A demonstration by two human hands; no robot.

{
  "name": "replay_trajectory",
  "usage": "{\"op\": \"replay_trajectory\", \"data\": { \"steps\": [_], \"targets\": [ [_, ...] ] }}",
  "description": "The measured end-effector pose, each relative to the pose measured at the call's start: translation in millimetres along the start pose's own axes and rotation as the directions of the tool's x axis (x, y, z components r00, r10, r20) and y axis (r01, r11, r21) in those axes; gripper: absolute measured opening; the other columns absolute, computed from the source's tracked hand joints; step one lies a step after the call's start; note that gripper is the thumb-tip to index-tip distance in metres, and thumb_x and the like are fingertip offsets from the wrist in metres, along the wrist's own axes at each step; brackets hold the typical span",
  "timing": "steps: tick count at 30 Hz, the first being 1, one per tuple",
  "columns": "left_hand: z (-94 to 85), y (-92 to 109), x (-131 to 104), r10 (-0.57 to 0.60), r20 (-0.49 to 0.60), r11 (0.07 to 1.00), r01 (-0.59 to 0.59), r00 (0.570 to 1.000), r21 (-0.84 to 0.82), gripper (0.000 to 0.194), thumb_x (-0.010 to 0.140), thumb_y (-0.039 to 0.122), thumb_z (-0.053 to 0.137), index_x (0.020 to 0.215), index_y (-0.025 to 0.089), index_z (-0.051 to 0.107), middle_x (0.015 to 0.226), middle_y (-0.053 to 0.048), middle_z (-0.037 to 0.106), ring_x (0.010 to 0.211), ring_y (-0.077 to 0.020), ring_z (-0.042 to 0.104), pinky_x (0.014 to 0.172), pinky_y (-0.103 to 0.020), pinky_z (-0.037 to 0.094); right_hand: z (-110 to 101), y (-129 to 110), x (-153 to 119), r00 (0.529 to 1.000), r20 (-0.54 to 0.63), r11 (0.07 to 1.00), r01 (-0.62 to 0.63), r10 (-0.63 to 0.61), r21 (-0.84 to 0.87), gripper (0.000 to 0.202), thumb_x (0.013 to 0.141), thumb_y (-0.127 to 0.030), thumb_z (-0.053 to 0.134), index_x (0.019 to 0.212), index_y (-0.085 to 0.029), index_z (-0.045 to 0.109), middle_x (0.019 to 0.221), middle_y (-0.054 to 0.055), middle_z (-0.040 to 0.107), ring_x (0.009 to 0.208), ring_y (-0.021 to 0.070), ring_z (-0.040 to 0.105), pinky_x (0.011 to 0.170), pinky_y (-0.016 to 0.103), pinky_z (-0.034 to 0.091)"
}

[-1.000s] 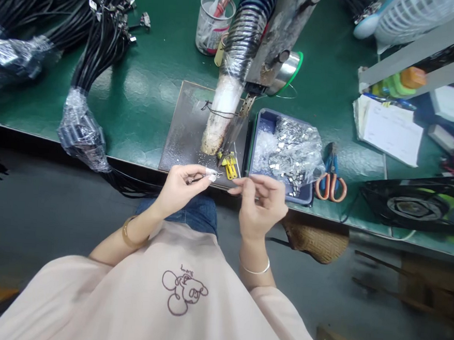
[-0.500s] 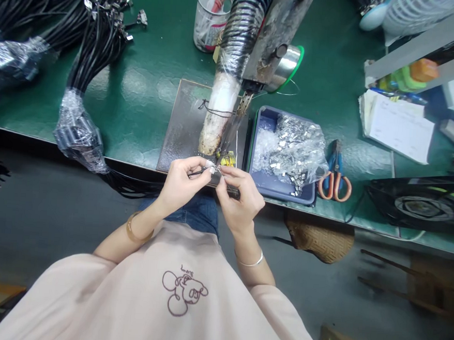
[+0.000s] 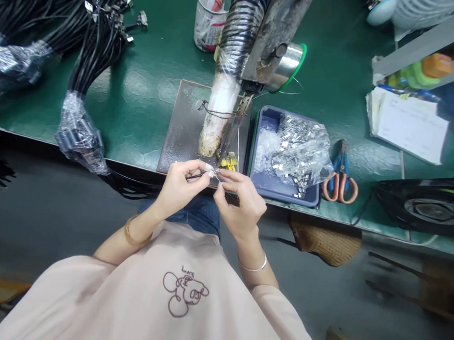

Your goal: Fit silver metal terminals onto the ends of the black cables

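My left hand (image 3: pixel 183 185) pinches a thin black cable (image 3: pixel 195 176) near its end, at the front edge of the dark board (image 3: pixel 181 128). Close to its fingertips, my right hand (image 3: pixel 242 199) has its thumb and fingers drawn together at the small metallic cable tip; what exactly they grip is too small to make out. Just beyond the fingers, a yellow piece (image 3: pixel 229 161) lies under the soldering tool's metal tip (image 3: pixel 236 121). Beside that tip hangs the whitish end of a wrapped hose (image 3: pixel 219 107).
A blue tray (image 3: pixel 280 187) with bagged metal parts and orange-handled scissors (image 3: pixel 341 180) lie to the right. Bundled black cables (image 3: pixel 99 47) cover the left. Behind stand a clear cup (image 3: pixel 206 21) and a solder spool (image 3: pixel 288 68). A black fan (image 3: pixel 426 207) is far right.
My right hand has shifted slightly right, and its thumb has drawn a little away from the cable tip. My left hand stays nearly in place. The view has shifted slightly.
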State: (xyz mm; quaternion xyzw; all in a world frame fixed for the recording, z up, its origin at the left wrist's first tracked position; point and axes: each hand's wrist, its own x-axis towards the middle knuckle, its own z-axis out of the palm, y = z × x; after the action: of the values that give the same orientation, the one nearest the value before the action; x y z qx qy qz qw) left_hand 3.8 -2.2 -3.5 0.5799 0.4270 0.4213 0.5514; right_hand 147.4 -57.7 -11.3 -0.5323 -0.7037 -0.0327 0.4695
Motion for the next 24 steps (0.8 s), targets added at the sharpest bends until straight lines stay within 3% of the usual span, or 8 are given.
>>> {"op": "replay_trajectory", "data": {
  "steps": [10, 14, 16, 18, 20, 21, 23, 24],
  "targets": [
    [-0.2, -1.1, -1.4, -0.016, 0.013, 1.000, 0.017, 1.000, -0.020, 0.012, 0.076, 0.024, 0.065, 0.071, 0.014, 0.069, 0.050, 0.008, 0.036, 0.047, -0.0061, 0.026, 0.048, -0.022, 0.022, -5.4, 0.2, 3.4, 0.994, 0.044, 0.991, -0.101, 0.097, 0.085, 0.019, 0.089, -0.006, 0.066, 0.085, -0.023, 0.060, 0.095, 0.004, 0.080, 0.086, 0.0170, 0.078, 0.074, 0.028, 0.064],
    [-4.5, -1.9, -10.2, -0.031, 0.189, 0.999, 0.034, 0.981, -0.013, 0.015, 0.082, 0.026, 0.064, 0.076, 0.014, 0.072, 0.055, 0.004, 0.051, 0.050, -0.0075, 0.035, 0.050, -0.022, 0.027, -18.3, 0.7, 2.1, 0.974, 0.097, 0.953, -0.219, 0.203, 0.208, 0.015, 0.091, -0.009, 0.066, 0.089, -0.024, 0.064, 0.086, 0.000, 0.078, 0.075, 0.0163, 0.077, 0.064, 0.027, 0.063],
    [-8.1, -4.5, -18.8, -0.037, 0.318, 0.996, 0.009, 0.947, 0.088, 0.019, 0.087, 0.027, 0.063, 0.082, 0.014, 0.075, 0.058, 0.003, 0.058, 0.050, -0.0083, 0.040, 0.052, -0.023, 0.032, -29.2, 3.1, 1.4, 0.982, -0.062, 0.950, -0.155, 0.178, 0.272, 0.010, 0.093, -0.014, 0.065, 0.094, -0.025, 0.066, 0.069, -0.005, 0.069, 0.053, 0.0137, 0.068, 0.049, 0.025, 0.055],
    [-12.4, -9.7, -29.1, -0.051, 0.386, 0.978, -0.033, 0.921, 0.207, 0.025, 0.094, 0.030, 0.058, 0.087, 0.015, 0.077, 0.061, 0.001, 0.065, 0.052, -0.0104, 0.049, 0.058, -0.024, 0.040, -43.7, 7.2, 2.2, 0.928, -0.358, 0.973, -0.015, 0.100, 0.232, 0.004, 0.095, -0.023, 0.065, 0.095, -0.026, 0.067, 0.054, -0.010, 0.052, 0.034, 0.0098, 0.046, 0.038, 0.024, 0.040],
    [-17.4, -16.5, -39.1, -0.048, 0.348, 0.962, -0.051, 0.936, 0.269, 0.035, 0.100, 0.032, 0.050, 0.084, 0.017, 0.077, 0.069, -0.003, 0.073, 0.060, -0.0146, 0.061, 0.067, -0.027, 0.048, -60.8, 14.0, 4.4, 0.846, -0.529, 0.998, -0.046, 0.066, 0.051, 0.008, 0.096, -0.032, 0.065, 0.090, -0.027, 0.066, 0.052, -0.010, 0.043, 0.033, 0.0093, 0.037, 0.037, 0.026, 0.033],
    [-20.3, -19.8, -43.2, -0.040, 0.283, 0.962, -0.040, 0.958, 0.271, 0.036, 0.101, 0.033, 0.049, 0.084, 0.018, 0.077, 0.080, -0.006, 0.078, 0.073, -0.0179, 0.069, 0.075, -0.030, 0.051, -69.6, 18.8, 5.7, 0.844, -0.526, 0.985, -0.159, 0.105, -0.059, 0.012, 0.095, -0.035, 0.066, 0.086, -0.027, 0.066, 0.054, -0.008, 0.046, 0.037, 0.0110, 0.041, 0.040, 0.028, 0.036],
    [-26.6, -24.0, -47.8, -0.038, 0.118, 0.980, 0.014, 0.992, 0.198, 0.038, 0.100, 0.039, 0.051, 0.083, 0.017, 0.077, 0.090, -0.010, 0.080, 0.088, -0.0223, 0.073, 0.084, -0.033, 0.054, -85.2, 32.3, 8.0, 0.886, -0.367, 0.877, -0.395, 0.285, -0.272, 0.018, 0.092, -0.039, 0.066, 0.080, -0.026, 0.064, 0.066, -0.001, 0.061, 0.050, 0.0157, 0.055, 0.051, 0.032, 0.047],
    [-30.1, -24.2, -47.9, -0.060, 0.034, 0.991, 0.056, 0.998, 0.122, 0.040, 0.100, 0.042, 0.052, 0.080, 0.017, 0.076, 0.081, -0.009, 0.078, 0.083, -0.0218, 0.073, 0.081, -0.033, 0.055, -90.9, 40.9, 9.0, 0.892, -0.260, 0.830, -0.442, 0.369, -0.340, 0.020, 0.091, -0.040, 0.066, 0.078, -0.025, 0.063, 0.069, 0.001, 0.065, 0.055, 0.0174, 0.060, 0.057, 0.033, 0.051]
  ]
}}
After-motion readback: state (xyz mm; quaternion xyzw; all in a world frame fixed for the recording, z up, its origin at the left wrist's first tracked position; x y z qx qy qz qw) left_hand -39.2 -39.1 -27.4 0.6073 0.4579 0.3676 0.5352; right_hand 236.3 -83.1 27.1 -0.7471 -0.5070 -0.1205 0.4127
